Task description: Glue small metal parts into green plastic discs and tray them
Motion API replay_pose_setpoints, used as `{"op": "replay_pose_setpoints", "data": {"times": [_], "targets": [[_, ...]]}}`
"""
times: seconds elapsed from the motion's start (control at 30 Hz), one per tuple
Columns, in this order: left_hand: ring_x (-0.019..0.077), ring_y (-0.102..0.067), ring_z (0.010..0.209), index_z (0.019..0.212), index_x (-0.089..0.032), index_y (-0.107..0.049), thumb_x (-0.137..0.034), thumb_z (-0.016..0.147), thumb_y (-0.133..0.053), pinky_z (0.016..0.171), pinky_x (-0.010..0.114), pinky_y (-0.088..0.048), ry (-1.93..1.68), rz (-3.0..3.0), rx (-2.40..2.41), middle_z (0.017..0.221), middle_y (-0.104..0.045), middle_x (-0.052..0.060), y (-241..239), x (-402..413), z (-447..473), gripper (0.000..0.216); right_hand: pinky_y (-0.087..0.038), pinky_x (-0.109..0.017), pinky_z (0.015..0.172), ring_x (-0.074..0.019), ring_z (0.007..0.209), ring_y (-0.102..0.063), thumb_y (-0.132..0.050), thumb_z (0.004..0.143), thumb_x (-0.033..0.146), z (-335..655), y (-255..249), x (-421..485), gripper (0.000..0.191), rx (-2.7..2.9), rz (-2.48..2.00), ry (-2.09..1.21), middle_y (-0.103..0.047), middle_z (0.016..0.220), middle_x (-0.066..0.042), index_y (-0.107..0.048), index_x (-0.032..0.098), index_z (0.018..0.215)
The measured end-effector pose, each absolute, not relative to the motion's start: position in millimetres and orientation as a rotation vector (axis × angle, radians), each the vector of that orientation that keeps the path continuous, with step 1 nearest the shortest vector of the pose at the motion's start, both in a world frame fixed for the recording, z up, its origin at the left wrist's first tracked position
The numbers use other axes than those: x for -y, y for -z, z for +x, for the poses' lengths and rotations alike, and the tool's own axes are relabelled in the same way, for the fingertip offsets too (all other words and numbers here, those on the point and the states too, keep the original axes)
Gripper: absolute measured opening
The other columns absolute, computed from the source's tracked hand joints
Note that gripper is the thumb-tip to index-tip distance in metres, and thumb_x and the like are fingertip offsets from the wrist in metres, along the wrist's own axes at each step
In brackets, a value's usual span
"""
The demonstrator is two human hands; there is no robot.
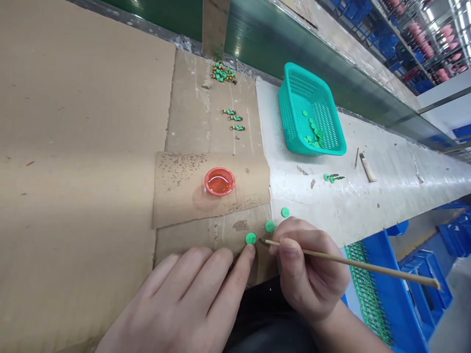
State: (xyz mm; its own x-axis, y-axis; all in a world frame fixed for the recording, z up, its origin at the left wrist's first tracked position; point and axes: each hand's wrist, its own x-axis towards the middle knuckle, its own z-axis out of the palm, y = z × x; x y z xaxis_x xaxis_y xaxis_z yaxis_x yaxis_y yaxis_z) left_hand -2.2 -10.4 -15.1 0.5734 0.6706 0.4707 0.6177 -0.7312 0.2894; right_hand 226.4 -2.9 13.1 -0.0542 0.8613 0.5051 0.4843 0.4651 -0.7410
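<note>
My left hand (198,289) lies with its fingers stretched out, the index fingertip touching the edge of a small green disc (250,238) with tiny holes, like a button. My right hand (312,267) pinches a thin wooden-handled paintbrush (353,263). Its dark tip is just right of that disc; whether the two touch I cannot tell. A second green disc (270,226) and a third green disc (285,212) lie in a slanting row up to the right. Beyond my hands stands a small red cup (220,182) of clear-looking liquid on a cardboard piece.
A teal basket (285,105) holds several green discs. Small green, dark and gold pieces (222,72) lie in a pile, with three set apart below it. Two discs with dark twisted pieces (333,178) lie right, near a worn tube (367,167). A blue tray (395,289) sits below the table edge.
</note>
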Motion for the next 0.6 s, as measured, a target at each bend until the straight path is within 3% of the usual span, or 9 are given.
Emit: {"op": "replay_pose_setpoints", "data": {"times": [0.3, 0.47, 0.6], "targets": [[0.029, -0.07, 0.102, 0.154, -0.016, -0.072, -0.016, 0.111, -0.064, 0.092, 0.047, -0.052, -0.857, 2.671, -1.11, 0.112, -0.078, 0.009, 16, 10, -3, 0.044, -0.063, -0.038, 0.067, -0.0195, 0.073, -0.071, -0.064, 0.114, 0.013, 230, -13, 5, 0.014, 1.769, -1.21, -0.47, -0.073, 0.087, -0.001, -0.068, 0.026, 0.115], [0.0249, -0.073, 0.101, 0.162, -0.022, -0.07, -0.019, 0.112, -0.064, 0.095, 0.04, -0.057, -0.888, 2.618, -1.155, 0.113, -0.079, 0.008, 19, 14, -4, 0.051, -0.065, -0.038, 0.064, -0.0192, 0.069, -0.07, -0.062, 0.114, 0.013, 231, -14, 4, 0.014, 1.725, -1.144, -0.406, -0.074, 0.085, -0.002, -0.071, 0.024, 0.116], [0.0243, -0.072, 0.099, 0.16, -0.025, -0.071, -0.02, 0.11, -0.063, 0.094, 0.039, -0.058, -0.856, 2.608, -1.179, 0.113, -0.079, 0.008, 18, 14, -6, 0.051, -0.074, -0.044, 0.075, -0.0233, 0.083, -0.083, -0.068, 0.11, 0.009, 237, -19, 5, 0.032, 1.618, -1.17, -0.42, -0.087, 0.101, -0.006, -0.079, 0.026, 0.135]]}}
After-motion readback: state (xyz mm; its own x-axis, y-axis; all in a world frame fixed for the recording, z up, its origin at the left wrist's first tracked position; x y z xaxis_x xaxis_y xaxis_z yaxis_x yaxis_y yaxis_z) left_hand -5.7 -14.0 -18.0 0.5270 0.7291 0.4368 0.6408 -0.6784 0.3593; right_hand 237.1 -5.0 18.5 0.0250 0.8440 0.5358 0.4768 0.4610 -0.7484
